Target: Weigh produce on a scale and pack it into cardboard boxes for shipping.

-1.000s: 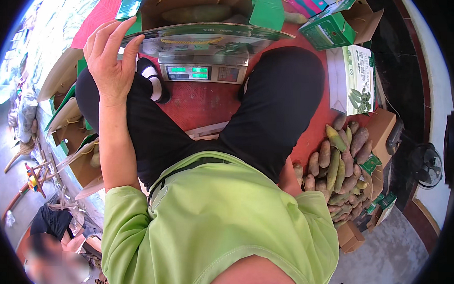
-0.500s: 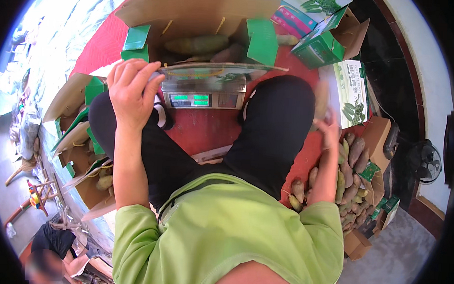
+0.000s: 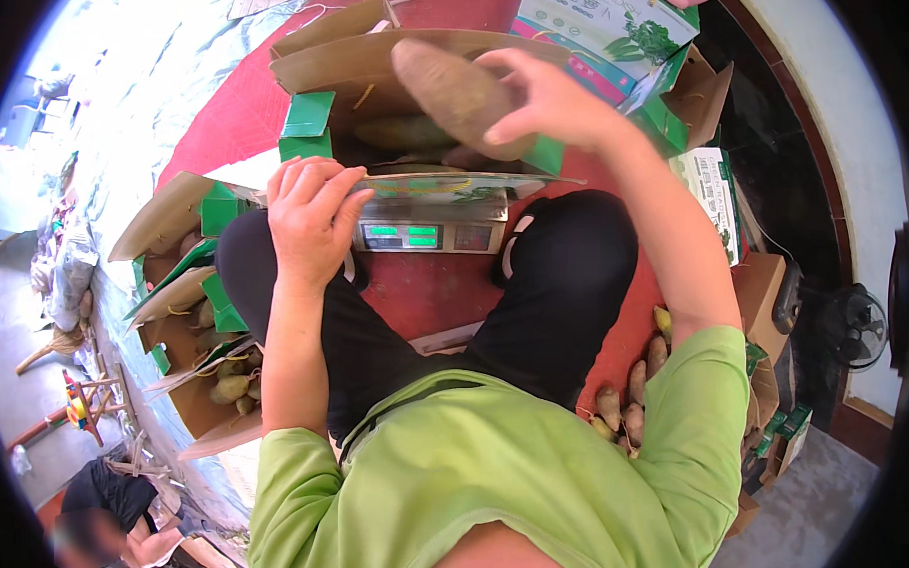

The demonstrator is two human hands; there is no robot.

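Raised from beside the knee (image 3: 587, 229), the right hand (image 3: 556, 102) half-closes around a radish (image 3: 451, 96) above the box (image 3: 327, 71), left hand (image 3: 312, 214) curled over the left corner of the flap (image 3: 438, 187), apparently steadying it.

Scale (image 3: 431, 237) shows digits, white carton (image 3: 583, 30) lettering, open carton (image 3: 332, 73) seemingly illegible print

Red floor (image 3: 424, 303) beneath a digital scale (image 3: 448, 239) and loose root vegetables (image 3: 637, 382)
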